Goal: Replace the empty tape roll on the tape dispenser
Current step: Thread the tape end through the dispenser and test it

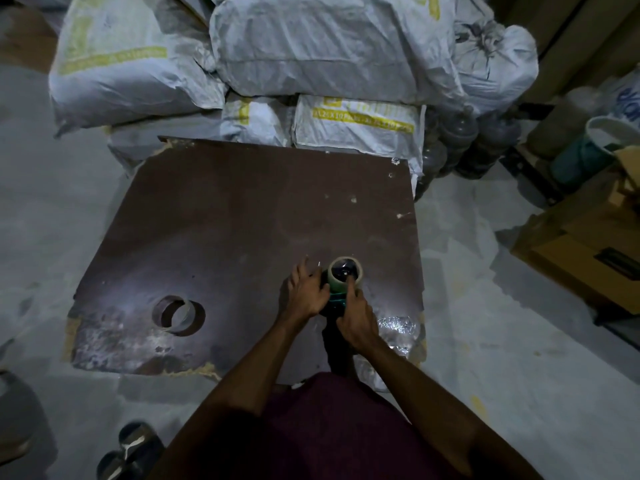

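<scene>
A dark tape dispenser with a green body [336,296] lies on the brown board [242,216] near its front right. A roll with a pale rim [346,270] sits at the dispenser's far end. My left hand [304,292] rests against the dispenser's left side, fingers spread. My right hand [356,318] grips the dispenser's body, its index finger touching the roll's rim. A second, empty-looking cardboard roll [179,315] lies on the board at the front left. The dispenser's handle is hidden under my right hand.
Crumpled clear plastic [398,329] lies at the board's front right corner. White sacks [311,64] are stacked behind the board. Cardboard boxes [581,251] and a teal bucket [585,150] stand on the right. Dark shoes [128,452] sit on the floor at lower left.
</scene>
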Available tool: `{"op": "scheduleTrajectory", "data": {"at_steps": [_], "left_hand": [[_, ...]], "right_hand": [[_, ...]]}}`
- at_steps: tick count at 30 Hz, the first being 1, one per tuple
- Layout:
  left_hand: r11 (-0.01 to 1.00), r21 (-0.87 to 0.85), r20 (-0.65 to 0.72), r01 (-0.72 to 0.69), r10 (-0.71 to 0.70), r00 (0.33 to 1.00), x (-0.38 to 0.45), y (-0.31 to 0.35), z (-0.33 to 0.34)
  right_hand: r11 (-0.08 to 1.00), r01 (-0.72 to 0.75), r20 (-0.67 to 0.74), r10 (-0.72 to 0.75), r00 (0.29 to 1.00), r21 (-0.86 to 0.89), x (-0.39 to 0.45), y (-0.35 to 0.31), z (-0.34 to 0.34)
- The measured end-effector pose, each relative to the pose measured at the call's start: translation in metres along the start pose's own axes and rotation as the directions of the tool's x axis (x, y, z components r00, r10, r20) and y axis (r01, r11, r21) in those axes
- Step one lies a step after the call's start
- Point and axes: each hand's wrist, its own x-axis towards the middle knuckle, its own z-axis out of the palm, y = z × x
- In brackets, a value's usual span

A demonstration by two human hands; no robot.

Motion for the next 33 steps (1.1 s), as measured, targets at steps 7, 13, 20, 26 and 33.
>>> {"op": "scheduleTrajectory", "data": {"at_steps": [7,13,20,26,33], "left_hand": [[0.998,-0.053,-0.010,-0.018,0.018,1.000,-0.006,-0.004,0.010],[0.995,-0.098,-0.078,0.006,-0.013,0.997,-0.005,-0.001,0.010],[0.996,0.081,-0.004,-0.035,0.036,0.999,-0.003,0.005,0.003],[0.990,0.142,0.006,0.020,-0.021,1.000,-0.007,0.012,0.006],[0.986,0.163,0.025,-0.035,0.031,0.999,-0.006,0.008,0.013]], "right_hand": [[0.995,0.097,0.017,-0.097,0.995,-0.011,-0.008,0.014,0.005],[0.997,0.078,0.027,-0.077,0.997,-0.028,-0.009,0.013,0.005],[0.996,0.084,0.032,-0.083,0.996,-0.021,-0.012,0.019,0.005],[0.993,0.115,0.038,-0.113,0.993,-0.034,-0.020,0.026,0.008],[0.991,0.119,0.047,-0.117,0.992,-0.060,-0.026,0.031,0.010]]}}
